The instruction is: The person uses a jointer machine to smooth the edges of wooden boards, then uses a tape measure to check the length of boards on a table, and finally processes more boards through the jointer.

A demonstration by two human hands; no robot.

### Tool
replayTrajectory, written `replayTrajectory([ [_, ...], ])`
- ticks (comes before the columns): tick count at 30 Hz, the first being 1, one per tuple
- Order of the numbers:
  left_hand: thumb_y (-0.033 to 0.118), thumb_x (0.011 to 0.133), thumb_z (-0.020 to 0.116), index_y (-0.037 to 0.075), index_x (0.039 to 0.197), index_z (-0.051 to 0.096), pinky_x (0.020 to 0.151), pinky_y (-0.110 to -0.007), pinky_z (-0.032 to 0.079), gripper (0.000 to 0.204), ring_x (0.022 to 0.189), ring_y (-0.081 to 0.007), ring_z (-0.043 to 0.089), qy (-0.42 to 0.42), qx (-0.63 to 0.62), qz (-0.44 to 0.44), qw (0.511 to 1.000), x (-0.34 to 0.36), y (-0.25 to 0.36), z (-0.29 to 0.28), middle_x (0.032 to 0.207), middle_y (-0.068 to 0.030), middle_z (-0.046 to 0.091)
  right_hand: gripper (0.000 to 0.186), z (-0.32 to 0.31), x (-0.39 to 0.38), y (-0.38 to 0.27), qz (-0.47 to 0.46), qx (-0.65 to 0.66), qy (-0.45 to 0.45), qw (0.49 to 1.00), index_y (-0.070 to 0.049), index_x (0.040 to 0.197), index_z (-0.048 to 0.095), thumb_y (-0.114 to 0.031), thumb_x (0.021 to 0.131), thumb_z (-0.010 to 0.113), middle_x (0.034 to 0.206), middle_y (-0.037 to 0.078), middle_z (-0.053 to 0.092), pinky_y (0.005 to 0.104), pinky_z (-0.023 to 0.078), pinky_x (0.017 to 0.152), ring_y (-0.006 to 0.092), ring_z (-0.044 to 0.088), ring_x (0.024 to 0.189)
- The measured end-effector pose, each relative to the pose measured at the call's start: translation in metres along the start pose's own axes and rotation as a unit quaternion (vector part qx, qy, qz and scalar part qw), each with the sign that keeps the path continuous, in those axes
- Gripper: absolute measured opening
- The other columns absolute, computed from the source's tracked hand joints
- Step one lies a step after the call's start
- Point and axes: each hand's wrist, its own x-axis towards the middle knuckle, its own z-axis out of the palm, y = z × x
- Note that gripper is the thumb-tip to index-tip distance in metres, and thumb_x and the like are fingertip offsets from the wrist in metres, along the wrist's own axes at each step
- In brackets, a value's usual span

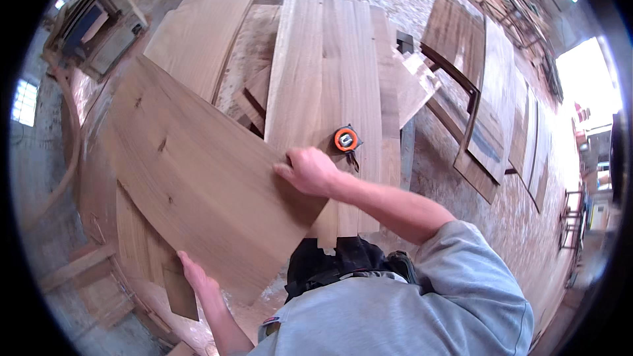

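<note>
A large brown wooden panel (198, 178) with a few dark knots lies tilted across the left and middle, raised over the boards near me. My right hand (308, 171) is closed over its right edge, fingers curled. At the panel's lower left edge is my left hand (201, 278), seen side-on and gripping the edge; part of its fingers is hidden. Just beyond my right hand, an orange and black tape measure (345, 138) with a dark strap rests on a stack of pale planks (349, 72).
Another wide panel (208, 13) lies at the far left. A narrower board (142, 237) stands below the held panel. To the right, several sheets (494, 92) lean on a metal rack (471, 109). A machine (99, 33) stands at the far left, with a hose (69, 118) beside it.
</note>
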Motion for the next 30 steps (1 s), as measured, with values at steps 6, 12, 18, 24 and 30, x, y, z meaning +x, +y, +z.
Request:
replayTrajectory([
  [6,0.057,0.097,0.044,-0.001,0.146,0.031,0.108,-0.047,0.037,0.077,0.133,-0.0318,0.040,-0.047,0.077,-0.017,0.996,0.017,0.045,0.002,0.150,-0.0168,0.036,0.043,-0.005,-0.073,0.030,-0.003,-0.103,0.092,0.990,-0.005,0.104,0.062,-0.044,0.086,0.065,0.109,0.018,0.059,0.0465,0.051,0.083,0.0353,0.058,0.108],
  [12,0.055,0.097,0.044,-0.002,0.143,0.035,0.103,-0.046,0.043,0.074,0.127,-0.0317,0.048,-0.097,0.180,-0.004,0.979,0.039,0.087,0.056,0.143,-0.0176,0.044,0.058,-0.034,-0.042,0.091,-0.049,-0.234,0.198,0.951,-0.011,0.123,0.053,-0.028,0.072,0.077,0.122,0.016,0.050,0.0436,0.043,0.093,0.0346,0.051,0.111],
  [18,0.053,0.098,0.045,-0.005,0.138,0.041,0.102,-0.046,0.044,0.070,0.124,-0.0297,0.051,-0.181,0.279,0.022,0.943,0.068,0.110,0.112,0.137,-0.0185,0.050,0.057,-0.038,-0.038,0.110,-0.049,-0.015,0.190,0.980,-0.008,0.127,0.050,-0.015,0.075,0.073,0.117,0.018,0.051,0.0390,0.046,0.090,0.0306,0.053,0.109],
  [24,0.053,0.098,0.045,-0.008,0.139,0.039,0.108,-0.044,0.036,0.074,0.130,-0.0275,0.044,-0.245,0.351,0.070,0.901,0.133,0.127,0.169,0.143,-0.0186,0.044,0.028,-0.049,-0.102,0.134,0.090,0.711,0.136,0.684,-0.006,0.113,0.053,-0.026,0.094,0.059,0.099,0.011,0.059,0.0359,0.052,0.070,0.0224,0.063,0.084],
  [30,0.056,0.096,0.048,-0.008,0.134,0.044,0.109,-0.039,0.031,0.075,0.131,-0.0226,0.039,-0.331,0.461,0.134,0.812,0.157,0.157,0.302,0.139,-0.0151,0.046,0.023,-0.015,-0.132,0.126,0.123,0.779,0.132,0.601,-0.009,0.103,0.053,-0.031,0.099,0.051,0.094,0.012,0.062,0.0351,0.055,0.056,0.0250,0.065,0.077],
])
